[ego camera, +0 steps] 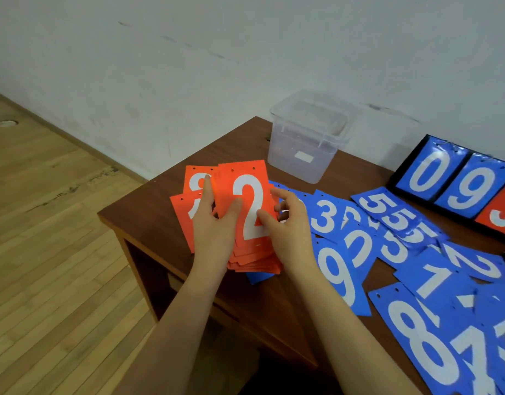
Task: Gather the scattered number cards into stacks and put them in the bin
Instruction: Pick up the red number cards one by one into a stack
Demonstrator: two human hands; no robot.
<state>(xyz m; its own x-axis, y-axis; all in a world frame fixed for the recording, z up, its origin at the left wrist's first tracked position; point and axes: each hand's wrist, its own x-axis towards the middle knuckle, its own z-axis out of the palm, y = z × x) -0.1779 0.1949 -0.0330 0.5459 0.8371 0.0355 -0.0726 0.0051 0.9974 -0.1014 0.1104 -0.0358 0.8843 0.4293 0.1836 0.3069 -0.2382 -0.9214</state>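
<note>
Nearest the camera, right of the orange stack: blue cards [433, 332] (8, 7, 1, 9, 3s, 5s, 2) lie loose and overlapping on the desk [148, 223], not yet gathered
Progress: early-mid by my read; orange cards partly piled, blues untouched, nothing visible in the bin as far as I can tell
Orange stack [254, 252]: sits at the desk's near-left corner, uneven, edges fanned; top card shows a 2; one blue card's corner pokes out under its near edge
Loose orange cards [185, 212]: two or so just left of the stack, half under the left hand, not squared in yet
Left hand [214, 223]: fingers straight & spread, pressing flat on cards left of the stack; thumb lies on the top 2 card
Right hand [288, 226]: at the stack's right edge; fingers loosely curled, thumb touching the 2 card; can't tell if it truly pinches a card
Bin [305, 138]: clear plastic, lid off, beyond the stack toward the wall, near but apart
Scoreboard [456, 183]: far right of the stack, showing 0, 9 & an orange digit; not part of the pile
Left to do: square orange, gather blues, load both into bin
</note>
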